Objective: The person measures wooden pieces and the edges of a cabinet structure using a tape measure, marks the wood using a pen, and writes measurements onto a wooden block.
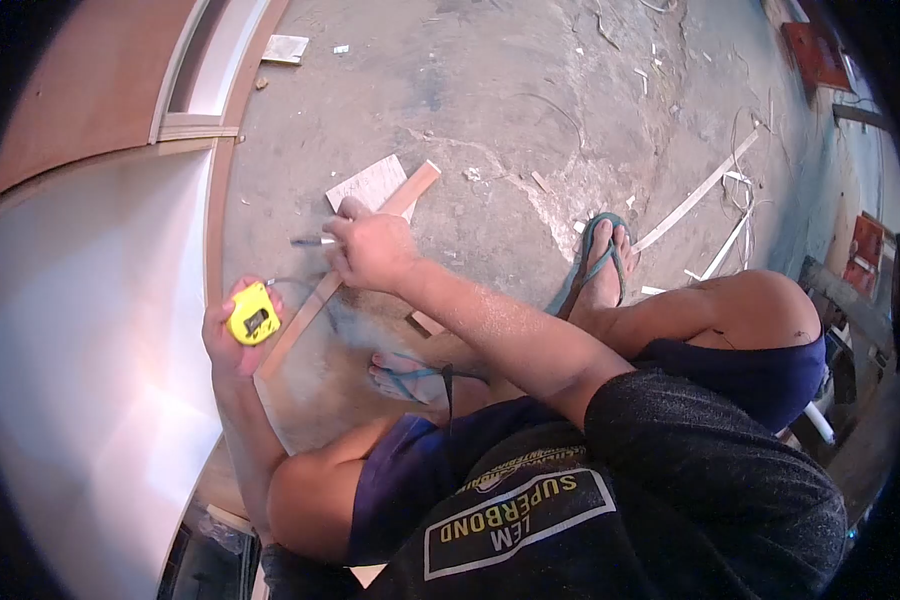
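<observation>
In the head view, my left hand (240,330) grips a yellow tape measure (255,314) beside the white panel's wooden edge. My right hand (370,245) is closed around a slim pen-like tool (312,241), its tip pointing left. Beneath the right hand, a long wooden strip (303,322) runs diagonally over the floor, partly covered by that hand. A pale board piece (368,184) with handwriting lies just beyond the right hand, touching or under the strip. A thin dark curve near the tape measure is too blurred to identify.
A large white panel (100,300) with wooden edging stands at the left. My sandaled feet (602,262) rest on the concrete floor (490,80). Long thin offcuts (705,192) and scraps lie to the right. A small wood block (427,322) is below my right forearm.
</observation>
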